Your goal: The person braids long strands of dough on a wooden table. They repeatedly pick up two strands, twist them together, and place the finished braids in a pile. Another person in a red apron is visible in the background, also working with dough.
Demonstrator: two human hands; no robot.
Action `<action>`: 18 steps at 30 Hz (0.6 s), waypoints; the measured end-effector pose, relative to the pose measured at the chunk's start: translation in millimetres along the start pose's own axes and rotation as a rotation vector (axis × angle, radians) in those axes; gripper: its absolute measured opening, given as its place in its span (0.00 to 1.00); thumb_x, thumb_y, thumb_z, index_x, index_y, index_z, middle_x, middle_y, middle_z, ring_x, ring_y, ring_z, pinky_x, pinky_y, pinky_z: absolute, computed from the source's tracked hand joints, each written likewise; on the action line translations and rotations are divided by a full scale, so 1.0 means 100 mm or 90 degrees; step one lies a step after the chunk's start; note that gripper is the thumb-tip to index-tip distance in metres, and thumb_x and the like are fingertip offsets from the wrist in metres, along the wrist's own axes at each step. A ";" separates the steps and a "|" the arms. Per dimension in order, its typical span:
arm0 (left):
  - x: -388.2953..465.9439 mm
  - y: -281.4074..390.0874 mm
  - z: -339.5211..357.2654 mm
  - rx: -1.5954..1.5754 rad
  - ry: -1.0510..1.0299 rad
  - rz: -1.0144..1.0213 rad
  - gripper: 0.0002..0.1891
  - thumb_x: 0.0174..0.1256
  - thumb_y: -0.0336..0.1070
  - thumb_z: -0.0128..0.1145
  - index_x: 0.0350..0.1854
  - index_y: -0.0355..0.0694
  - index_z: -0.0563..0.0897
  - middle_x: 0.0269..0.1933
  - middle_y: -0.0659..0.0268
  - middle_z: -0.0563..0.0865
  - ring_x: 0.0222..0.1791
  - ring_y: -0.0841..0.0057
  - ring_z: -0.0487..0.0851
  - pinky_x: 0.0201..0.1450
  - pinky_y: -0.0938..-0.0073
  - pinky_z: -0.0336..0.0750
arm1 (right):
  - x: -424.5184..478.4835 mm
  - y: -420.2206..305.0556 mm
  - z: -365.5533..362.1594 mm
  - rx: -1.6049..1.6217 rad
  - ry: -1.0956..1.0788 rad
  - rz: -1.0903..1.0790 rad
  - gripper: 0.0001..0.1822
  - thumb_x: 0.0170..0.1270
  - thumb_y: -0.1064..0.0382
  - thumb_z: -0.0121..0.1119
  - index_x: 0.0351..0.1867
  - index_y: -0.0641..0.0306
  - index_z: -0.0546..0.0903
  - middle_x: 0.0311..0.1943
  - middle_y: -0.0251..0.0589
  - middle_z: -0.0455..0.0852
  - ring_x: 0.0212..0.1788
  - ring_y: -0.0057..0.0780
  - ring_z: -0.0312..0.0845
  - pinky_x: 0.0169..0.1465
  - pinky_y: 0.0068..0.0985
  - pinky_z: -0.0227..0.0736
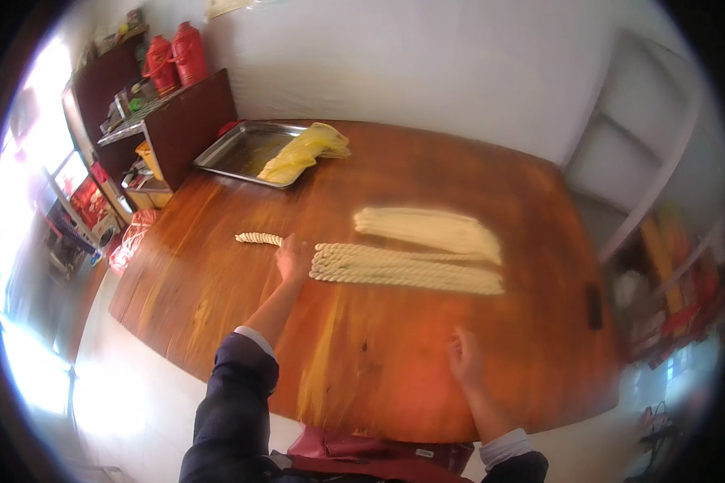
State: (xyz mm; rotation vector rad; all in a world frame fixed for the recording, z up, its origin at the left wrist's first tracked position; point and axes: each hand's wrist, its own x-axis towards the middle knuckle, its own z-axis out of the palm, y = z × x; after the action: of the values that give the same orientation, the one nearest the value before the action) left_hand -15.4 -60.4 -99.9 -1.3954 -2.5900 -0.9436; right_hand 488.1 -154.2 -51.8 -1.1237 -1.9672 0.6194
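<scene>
My left hand [293,258] is at the right end of a short twisted dough strand [258,238] on the wooden table [362,362]; blur and the hand's back hide whether its fingers grip it. Just right of that hand lies a block of twisted dough ropes [405,268], side by side. Behind them rests a bundle of smooth, untwisted dough strips [429,229], its right end touching or close to the twisted ones. My right hand [465,356] is over the table near its front edge, fingers partly curled and blurred, with nothing visible in it.
A metal tray [220,151] with a yellow plastic bag [305,154] stands at the back left. Beyond the left edge is a brown shelf unit [199,111] with two red thermos flasks [188,54]. A dark flat object [593,307] is at the table's right edge.
</scene>
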 end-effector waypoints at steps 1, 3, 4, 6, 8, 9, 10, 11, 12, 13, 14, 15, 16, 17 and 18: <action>0.08 0.09 0.14 0.016 -0.040 0.075 0.28 0.64 0.48 0.56 0.63 0.37 0.72 0.60 0.49 0.77 0.60 0.50 0.73 0.64 0.59 0.68 | 0.03 0.00 -0.01 -0.030 0.002 -0.006 0.22 0.64 0.61 0.60 0.58 0.66 0.74 0.41 0.44 0.80 0.37 0.36 0.76 0.40 0.29 0.74; 0.20 0.25 0.28 0.052 -0.109 0.217 0.28 0.62 0.46 0.57 0.62 0.38 0.72 0.59 0.50 0.78 0.60 0.52 0.73 0.64 0.61 0.68 | 0.11 -0.01 0.00 -0.081 0.000 -0.028 0.20 0.65 0.60 0.59 0.56 0.66 0.76 0.39 0.42 0.81 0.35 0.37 0.76 0.39 0.30 0.74; 0.05 1.02 0.03 0.054 -0.268 0.137 0.26 0.60 0.43 0.59 0.59 0.37 0.75 0.57 0.50 0.80 0.59 0.53 0.75 0.62 0.61 0.70 | 0.06 0.06 -0.11 -0.101 0.019 0.018 0.20 0.65 0.60 0.59 0.56 0.66 0.76 0.38 0.42 0.81 0.35 0.37 0.77 0.39 0.30 0.75; 0.14 0.98 -0.11 0.212 -0.310 0.176 0.24 0.60 0.41 0.59 0.58 0.37 0.76 0.55 0.49 0.81 0.58 0.54 0.76 0.60 0.60 0.72 | 0.15 -0.01 -0.06 -0.070 0.016 0.035 0.21 0.65 0.58 0.60 0.56 0.65 0.76 0.37 0.40 0.82 0.34 0.38 0.78 0.39 0.31 0.75; 0.15 0.94 -0.22 0.317 -0.279 0.266 0.19 0.61 0.41 0.59 0.53 0.37 0.79 0.49 0.50 0.84 0.51 0.54 0.81 0.54 0.59 0.76 | 0.23 0.03 -0.01 -0.114 0.020 0.028 0.23 0.65 0.57 0.60 0.58 0.64 0.75 0.36 0.40 0.82 0.34 0.39 0.79 0.38 0.33 0.75; 0.13 0.96 -0.30 0.224 -0.281 0.243 0.19 0.62 0.41 0.58 0.51 0.36 0.79 0.47 0.50 0.84 0.49 0.53 0.82 0.52 0.60 0.77 | 0.29 0.05 0.04 -0.135 0.020 0.025 0.24 0.65 0.56 0.60 0.59 0.64 0.75 0.36 0.39 0.82 0.35 0.39 0.80 0.38 0.33 0.76; 0.09 0.99 -0.39 0.130 -0.282 0.217 0.18 0.62 0.41 0.58 0.50 0.36 0.79 0.46 0.51 0.85 0.47 0.53 0.83 0.50 0.61 0.77 | 0.39 0.04 0.08 -0.099 0.035 0.029 0.27 0.64 0.56 0.62 0.62 0.64 0.72 0.36 0.40 0.82 0.35 0.39 0.80 0.39 0.33 0.76; 0.04 1.02 -0.45 0.034 -0.278 0.187 0.17 0.62 0.41 0.58 0.49 0.35 0.79 0.44 0.51 0.85 0.44 0.53 0.84 0.49 0.61 0.78 | 0.52 0.03 0.13 -0.064 0.049 0.028 0.31 0.63 0.56 0.63 0.66 0.63 0.68 0.36 0.40 0.82 0.36 0.40 0.80 0.39 0.34 0.76; -0.06 1.04 -0.42 -0.278 -0.311 0.160 0.15 0.65 0.40 0.57 0.47 0.34 0.78 0.39 0.57 0.86 0.38 0.58 0.85 0.44 0.63 0.79 | 0.63 0.11 0.23 -0.050 0.062 0.019 0.35 0.61 0.56 0.65 0.68 0.64 0.65 0.36 0.41 0.82 0.35 0.40 0.80 0.39 0.33 0.76; -0.48 1.83 -0.80 -0.431 -0.435 0.153 0.13 0.69 0.40 0.53 0.47 0.35 0.77 0.37 0.62 0.85 0.37 0.65 0.84 0.43 0.64 0.79 | 0.69 0.36 0.23 -0.063 0.092 0.034 0.40 0.59 0.57 0.67 0.70 0.64 0.61 0.35 0.41 0.82 0.35 0.40 0.80 0.38 0.33 0.76; -0.81 2.07 -0.94 -0.574 -0.503 0.200 0.11 0.72 0.37 0.50 0.48 0.35 0.76 0.39 0.65 0.83 0.41 0.71 0.82 0.46 0.67 0.78 | 0.84 0.57 0.34 0.009 0.116 0.025 0.41 0.59 0.56 0.68 0.71 0.63 0.60 0.36 0.40 0.82 0.35 0.37 0.80 0.38 0.31 0.75; -1.15 2.17 -1.03 -0.856 -0.724 0.048 0.14 0.71 0.33 0.52 0.55 0.34 0.74 0.48 0.63 0.82 0.48 0.71 0.81 0.54 0.68 0.76 | 0.98 0.71 0.42 0.081 0.139 0.016 0.43 0.58 0.56 0.69 0.71 0.62 0.58 0.37 0.38 0.82 0.35 0.34 0.80 0.37 0.30 0.75; -1.62 2.61 -1.67 -0.858 -0.846 -0.114 0.21 0.69 0.35 0.55 0.61 0.34 0.72 0.56 0.62 0.79 0.55 0.70 0.78 0.60 0.66 0.72 | 1.12 0.67 0.26 0.266 0.199 0.113 0.41 0.60 0.57 0.68 0.71 0.62 0.60 0.37 0.37 0.82 0.35 0.32 0.79 0.38 0.28 0.74; -2.01 2.65 -1.94 -0.703 -0.822 0.269 0.19 0.69 0.35 0.56 0.60 0.35 0.73 0.55 0.59 0.81 0.55 0.66 0.79 0.59 0.61 0.73 | 1.32 0.44 0.11 0.463 0.249 0.197 0.38 0.61 0.57 0.67 0.70 0.63 0.61 0.38 0.36 0.81 0.36 0.29 0.78 0.38 0.27 0.74; -2.26 2.76 -2.28 -0.482 -0.729 0.541 0.20 0.68 0.35 0.57 0.60 0.35 0.74 0.57 0.58 0.81 0.58 0.67 0.78 0.60 0.61 0.72 | 1.26 0.57 0.00 0.515 0.288 0.190 0.32 0.63 0.60 0.64 0.67 0.63 0.65 0.41 0.36 0.81 0.38 0.28 0.78 0.41 0.26 0.74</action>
State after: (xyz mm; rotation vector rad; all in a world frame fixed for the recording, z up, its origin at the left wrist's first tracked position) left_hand 278.3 -237.8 148.5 -3.6248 -1.4475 -1.1562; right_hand 476.7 -16.0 -44.7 -0.9181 -1.0039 1.0795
